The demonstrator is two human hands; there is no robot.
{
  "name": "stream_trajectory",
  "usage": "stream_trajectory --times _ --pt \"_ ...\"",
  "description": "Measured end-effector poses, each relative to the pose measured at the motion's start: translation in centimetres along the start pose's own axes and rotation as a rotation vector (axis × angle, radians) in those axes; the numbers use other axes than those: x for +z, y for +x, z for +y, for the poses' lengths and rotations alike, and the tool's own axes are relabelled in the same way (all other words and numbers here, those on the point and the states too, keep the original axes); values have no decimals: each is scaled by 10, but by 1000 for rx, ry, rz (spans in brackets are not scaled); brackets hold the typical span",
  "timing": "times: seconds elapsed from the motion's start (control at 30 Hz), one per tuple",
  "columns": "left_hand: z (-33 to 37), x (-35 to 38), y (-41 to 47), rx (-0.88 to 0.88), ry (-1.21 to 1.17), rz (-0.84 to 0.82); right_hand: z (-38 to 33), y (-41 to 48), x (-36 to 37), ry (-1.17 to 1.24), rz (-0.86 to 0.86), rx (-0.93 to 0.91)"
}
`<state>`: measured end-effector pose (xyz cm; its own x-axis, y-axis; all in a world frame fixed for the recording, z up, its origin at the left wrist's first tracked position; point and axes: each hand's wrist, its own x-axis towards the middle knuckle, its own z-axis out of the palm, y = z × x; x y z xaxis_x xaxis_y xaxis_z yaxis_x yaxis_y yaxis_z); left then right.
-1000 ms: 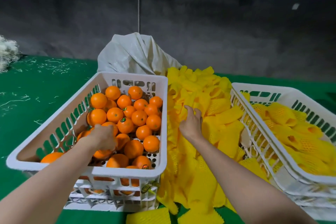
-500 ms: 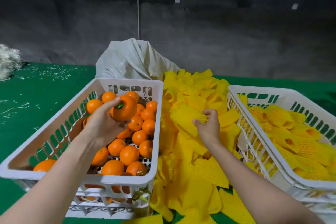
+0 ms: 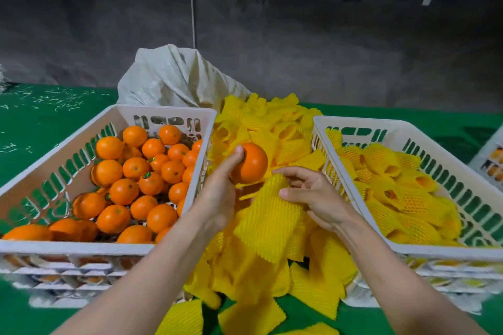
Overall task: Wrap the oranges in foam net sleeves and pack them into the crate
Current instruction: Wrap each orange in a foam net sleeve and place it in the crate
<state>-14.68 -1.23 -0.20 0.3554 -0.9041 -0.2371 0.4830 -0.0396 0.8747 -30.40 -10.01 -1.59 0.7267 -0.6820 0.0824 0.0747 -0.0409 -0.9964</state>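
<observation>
The left hand (image 3: 217, 198) curls its fingers round one orange (image 3: 251, 163), just left of the fingers of the right hand (image 3: 315, 196), which pinch the upper end of a foam net sleeve (image 3: 268, 217) whose long axis runs back toward the person.

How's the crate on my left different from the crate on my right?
The left crate holds bare oranges; the right crate holds sleeved oranges, each in yellow foam net. The left crate's load looks orange and glossy, the right crate's yellow and meshed. Both are white crates with slotted walls, flanking the loose sleeve pile on the green table.
</observation>
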Motion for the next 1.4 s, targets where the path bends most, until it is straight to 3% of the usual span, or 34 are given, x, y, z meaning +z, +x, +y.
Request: stream_trajectory --times 0.17,0.23,0.3,0.4,0.57,0.7,0.87,1.1,1.27,1.33,1.4 --pt "-44 16 -7 -154 -302 2 20 -8 3 -358 252 -117" --pt "-56 18 -7 -132 -371 55 34 -13 6 -628 400 -275" --pt "-65 21 -8 -107 -372 86 43 -19 8 -756 442 -457" --pt "-72 25 -10 -33 -336 156 48 -26 8 -650 355 -516" --pt "-71 19 -9 23 -460 120 40 -27 -9 -201 191 -195" --pt "-74 19 -6 13 -407 130 35 -24 -4 128 93 -25" --pt "-79 21 -7 -12 -430 64 30 -25 18 199 -7 20" --pt "-78 14 -13 28 -477 -71 38 -20 17 -93 380 -123" --pt "-77 18 -16 20 -572 -175 41 -24 20 -8 461 -75" --pt "-79 16 -18 28 -504 -197 40 -25 23 112 498 -47" --pt "-81 15 -17 41 -389 -165 41 -27 24 5 510 -67"
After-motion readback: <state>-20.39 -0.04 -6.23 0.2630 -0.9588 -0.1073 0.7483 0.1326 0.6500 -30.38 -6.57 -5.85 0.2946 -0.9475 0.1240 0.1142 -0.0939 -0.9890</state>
